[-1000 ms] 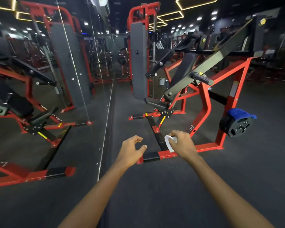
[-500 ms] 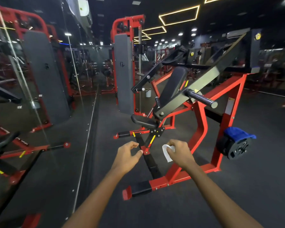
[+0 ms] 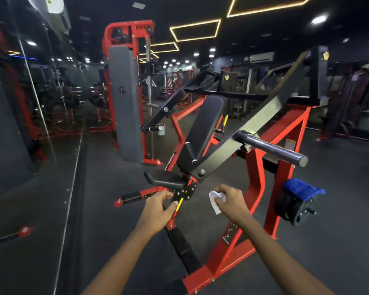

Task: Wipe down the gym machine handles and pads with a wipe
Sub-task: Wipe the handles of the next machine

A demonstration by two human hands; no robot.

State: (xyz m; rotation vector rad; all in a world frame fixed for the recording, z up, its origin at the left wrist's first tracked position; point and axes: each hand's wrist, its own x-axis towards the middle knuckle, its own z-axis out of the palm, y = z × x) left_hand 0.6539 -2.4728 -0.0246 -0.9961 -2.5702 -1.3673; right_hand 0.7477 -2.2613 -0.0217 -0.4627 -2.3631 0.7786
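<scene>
Right hand [image 3: 231, 202] holds a crumpled white wipe [image 3: 216, 200] with fingers curled round it, in the air just below the red machine [image 3: 268, 167] and its black seat pad [image 3: 168, 179]; left hand [image 3: 158, 210] empty, fingers loosely curled, thumb apart.

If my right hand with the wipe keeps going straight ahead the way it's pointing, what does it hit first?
Most likely the black seat pad of the machine, up and left of the right hand and its wipe. Depth is unclear in this one view, so the hand could pass over it toward the back pad.
</scene>
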